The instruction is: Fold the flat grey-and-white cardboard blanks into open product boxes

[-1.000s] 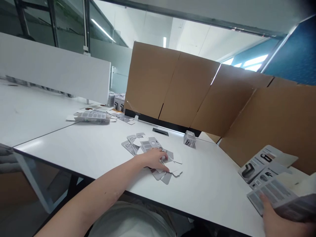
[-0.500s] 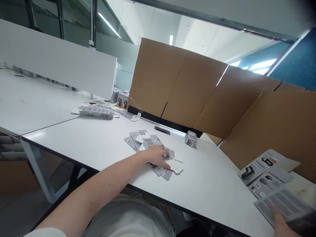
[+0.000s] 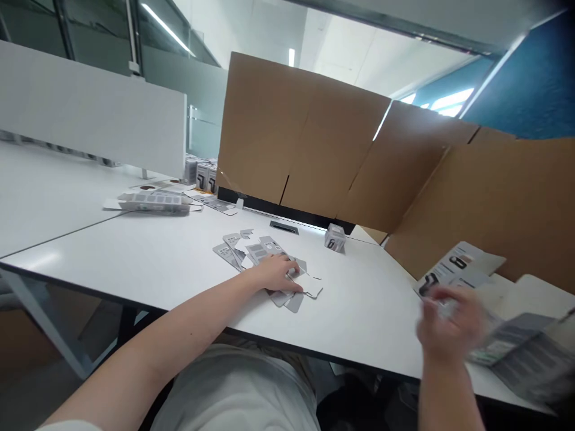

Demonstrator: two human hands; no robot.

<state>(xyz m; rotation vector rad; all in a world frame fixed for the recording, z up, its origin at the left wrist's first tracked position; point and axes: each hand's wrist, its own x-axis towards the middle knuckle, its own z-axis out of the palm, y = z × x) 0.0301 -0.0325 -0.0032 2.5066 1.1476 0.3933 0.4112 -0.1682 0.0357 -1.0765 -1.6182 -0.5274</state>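
My left hand [image 3: 276, 274] lies on a loose pile of flat grey-and-white printed cartons [image 3: 231, 254] near the desk's front edge. Its thumb and fingers are apart over the sheets, and the palm hides part of the pile. Off to the right, my right hand [image 3: 451, 323] is raised and blurred, its fingers curled in. A pale patch shows between them, too smeared to name. Behind and beside it are flat printed cartons [image 3: 458, 263] with pictures of a black device, and a blurred grey printed carton [image 3: 534, 359] at the desk's right edge.
A small folded box [image 3: 335, 238] stands by the slot [image 3: 284, 227] in the white desk. Tall brown cardboard panels [image 3: 305, 137] wall off the back and right. Stacked flat cartons [image 3: 155, 202] lie at the left, with several upright boxes [image 3: 204, 176] behind.
My right hand has come off the grey printed carton at the right and moved up and left, fingers curled. That carton has shifted and tilted. My left hand remains on the pile; the view has turned right.
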